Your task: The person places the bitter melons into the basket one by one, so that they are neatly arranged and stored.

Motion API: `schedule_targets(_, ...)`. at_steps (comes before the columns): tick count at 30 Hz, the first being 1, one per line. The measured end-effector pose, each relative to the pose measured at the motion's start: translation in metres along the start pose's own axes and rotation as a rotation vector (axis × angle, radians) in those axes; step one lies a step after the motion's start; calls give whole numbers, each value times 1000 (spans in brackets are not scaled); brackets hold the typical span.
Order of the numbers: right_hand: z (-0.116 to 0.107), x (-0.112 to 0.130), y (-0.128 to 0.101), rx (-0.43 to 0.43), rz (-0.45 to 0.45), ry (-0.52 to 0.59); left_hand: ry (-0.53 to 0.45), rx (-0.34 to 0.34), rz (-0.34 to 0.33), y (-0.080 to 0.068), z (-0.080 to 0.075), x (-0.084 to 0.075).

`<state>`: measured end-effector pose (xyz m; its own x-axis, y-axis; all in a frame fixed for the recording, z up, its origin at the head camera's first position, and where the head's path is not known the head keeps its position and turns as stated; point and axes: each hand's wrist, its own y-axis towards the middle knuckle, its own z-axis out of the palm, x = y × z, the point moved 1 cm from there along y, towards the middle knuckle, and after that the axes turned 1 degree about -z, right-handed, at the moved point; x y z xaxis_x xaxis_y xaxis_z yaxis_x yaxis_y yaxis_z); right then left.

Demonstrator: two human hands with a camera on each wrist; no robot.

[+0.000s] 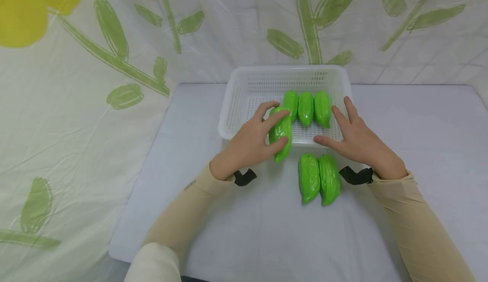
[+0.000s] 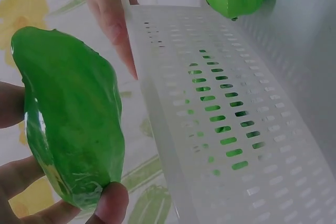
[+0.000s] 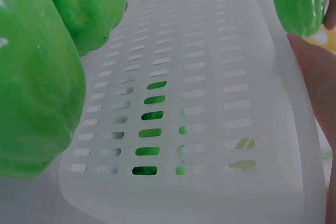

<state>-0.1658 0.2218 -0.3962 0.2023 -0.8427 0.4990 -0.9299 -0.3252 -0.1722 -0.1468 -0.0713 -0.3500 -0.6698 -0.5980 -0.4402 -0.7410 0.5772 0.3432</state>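
My left hand point(image 1: 280, 129) grips a glossy green gourd point(image 1: 283, 151) over the front rim of a white slotted basket point(image 1: 244, 76). In the left wrist view the gourd point(image 2: 73, 129) fills the left side, with my thumb and fingers point(image 2: 113, 203) wrapped round it. Three more gourds point(image 1: 306, 107) lie side by side inside the basket. My right hand point(image 1: 339, 129) rests on the basket's front right rim with its fingers straight and holds nothing. Two gourds point(image 1: 319, 178) lie together on the table just in front of the basket, between my wrists.
The basket sits at the back middle of a white table point(image 1: 419, 146). A sheet printed with green leaves and yellow flowers point(image 1: 95, 62) hangs behind it and down the left side. The basket's slotted wall point(image 3: 210, 103) fills the right wrist view, with the table gourds point(image 3: 31, 87) at left.
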Motion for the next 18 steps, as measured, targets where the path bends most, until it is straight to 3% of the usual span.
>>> schedule_targets(7,0,0,0,-3,-1,-7,29,14,-38,14,-6,8)
schedule_targets(18,-1,2,-1,-1,0,-11,48,110,-129,41,-21,15)
